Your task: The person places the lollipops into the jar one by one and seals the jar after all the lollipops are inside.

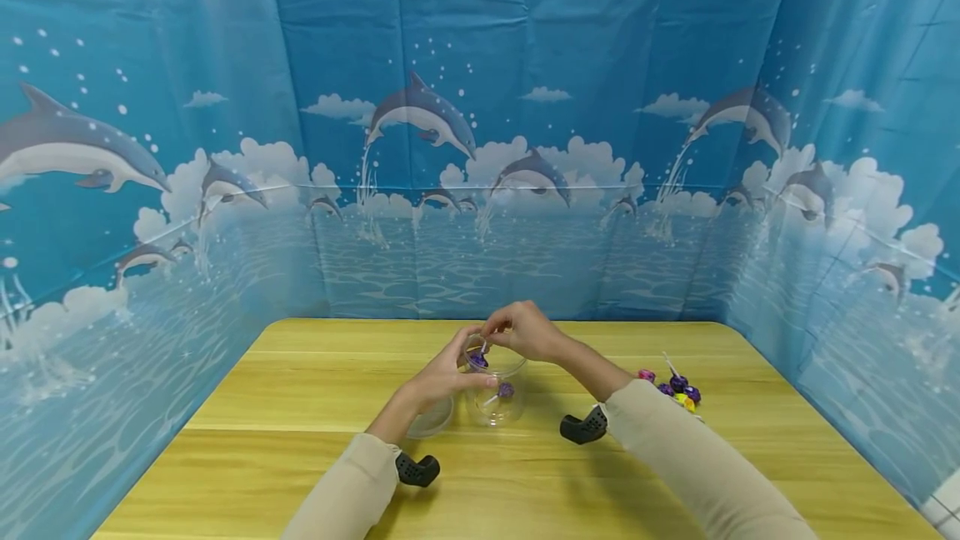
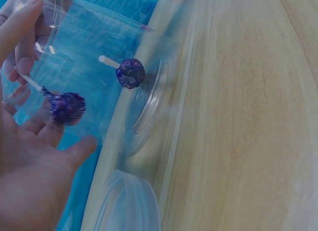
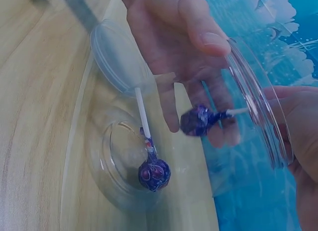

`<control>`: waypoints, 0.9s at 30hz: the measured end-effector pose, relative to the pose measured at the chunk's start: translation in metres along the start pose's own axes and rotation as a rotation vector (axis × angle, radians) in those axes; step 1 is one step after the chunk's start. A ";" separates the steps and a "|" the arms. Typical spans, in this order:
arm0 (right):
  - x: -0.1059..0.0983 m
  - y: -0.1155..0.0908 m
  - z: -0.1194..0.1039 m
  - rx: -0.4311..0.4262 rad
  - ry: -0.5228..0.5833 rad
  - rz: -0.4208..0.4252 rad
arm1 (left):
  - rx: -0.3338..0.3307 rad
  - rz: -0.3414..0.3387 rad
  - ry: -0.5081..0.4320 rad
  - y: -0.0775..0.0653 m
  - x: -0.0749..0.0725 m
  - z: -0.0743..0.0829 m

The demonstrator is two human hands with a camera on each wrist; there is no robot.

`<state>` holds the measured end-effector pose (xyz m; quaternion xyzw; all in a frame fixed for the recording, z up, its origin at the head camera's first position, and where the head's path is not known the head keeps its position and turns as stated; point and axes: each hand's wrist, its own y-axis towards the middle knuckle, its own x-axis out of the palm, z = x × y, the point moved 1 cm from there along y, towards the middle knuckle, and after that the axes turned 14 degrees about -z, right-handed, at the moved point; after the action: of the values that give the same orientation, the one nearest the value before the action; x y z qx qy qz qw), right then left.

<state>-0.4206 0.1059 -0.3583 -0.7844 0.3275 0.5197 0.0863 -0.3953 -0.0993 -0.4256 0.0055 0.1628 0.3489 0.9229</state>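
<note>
A clear plastic jar (image 1: 495,411) stands uncovered on the table, one purple-wrapped lollipop (image 3: 154,174) at its bottom. My left hand (image 1: 441,375) grips the jar near the rim, thumb in front and fingers round the far side. Over the mouth, my right hand (image 1: 529,334) pinches the white stick of a second purple lollipop (image 2: 67,108), its candy head hanging down inside the jar. In the right wrist view that head shows in front of the left fingers (image 3: 169,104), seen through the clear wall. The round clear lid (image 1: 431,422) lies left of the jar, close by its base.
Several wrapped lollipops (image 1: 678,384), purple, pink and yellow, lie in a pile at the right of the wooden table (image 1: 300,407), beyond my right forearm. A blue dolphin-print curtain (image 1: 480,265) hangs along the table's back and sides.
</note>
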 end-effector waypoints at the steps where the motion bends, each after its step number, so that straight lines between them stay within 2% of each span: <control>1: 0.000 0.001 0.000 -0.004 -0.005 0.000 | 0.000 -0.001 -0.005 0.000 0.000 0.000; 8: 0.000 0.000 0.002 -0.014 -0.022 0.006 | 0.012 -0.020 -0.043 0.001 0.000 -0.001; 12: -0.006 -0.003 0.001 -0.010 0.020 -0.004 | 0.019 -0.026 -0.057 0.001 -0.001 -0.002; 18: -0.019 -0.015 -0.002 0.000 0.074 0.000 | 0.031 -0.028 -0.068 0.001 0.000 -0.002; 27: -0.038 -0.033 0.002 0.032 0.045 0.026 | 0.023 -0.021 -0.060 0.001 0.000 -0.003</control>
<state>-0.4116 0.1490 -0.3330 -0.7902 0.3476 0.4976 0.0845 -0.3972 -0.0989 -0.4281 0.0249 0.1393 0.3370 0.9308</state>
